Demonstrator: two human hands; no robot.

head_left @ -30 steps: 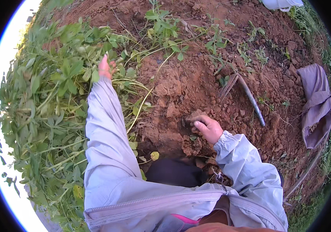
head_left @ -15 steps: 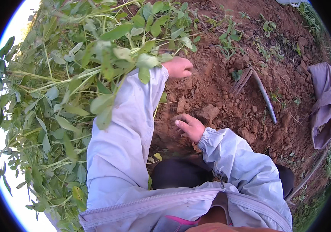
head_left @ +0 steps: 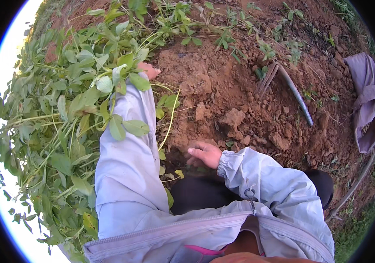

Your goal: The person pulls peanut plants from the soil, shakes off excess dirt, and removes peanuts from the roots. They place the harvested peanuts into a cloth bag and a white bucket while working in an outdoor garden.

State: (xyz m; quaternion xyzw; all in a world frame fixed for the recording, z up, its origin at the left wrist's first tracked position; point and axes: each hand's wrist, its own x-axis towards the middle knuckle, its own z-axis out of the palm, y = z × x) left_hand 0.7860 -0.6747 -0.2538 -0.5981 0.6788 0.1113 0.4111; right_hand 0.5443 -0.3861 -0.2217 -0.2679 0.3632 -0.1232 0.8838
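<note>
My left hand (head_left: 148, 70) reaches far forward at the edge of the leafy green plants (head_left: 78, 96). Leaves cover much of it, and its finger grip is hidden. Stems and leaves lie across my left sleeve. Nearer to me, my right hand (head_left: 206, 154) hangs low over the reddish soil (head_left: 187, 114), thumb apart from the loosely bent fingers. I see nothing in it, though its fingertips are in shadow. A yellowish bare stem (head_left: 170, 118) curves over the ground between my two hands.
A hand fork with several rusty tines and a grey handle (head_left: 295, 93) lies on the soil at right. Beyond it is a crumpled purplish-grey cloth (head_left: 367, 101). Clods (head_left: 232, 122) are scattered about, and a thin stick (head_left: 356, 193) lies at lower right.
My left hand has moved left and slightly farther away, and the leaves around that arm have shifted left. My right hand has come a little nearer to me and slightly left.
</note>
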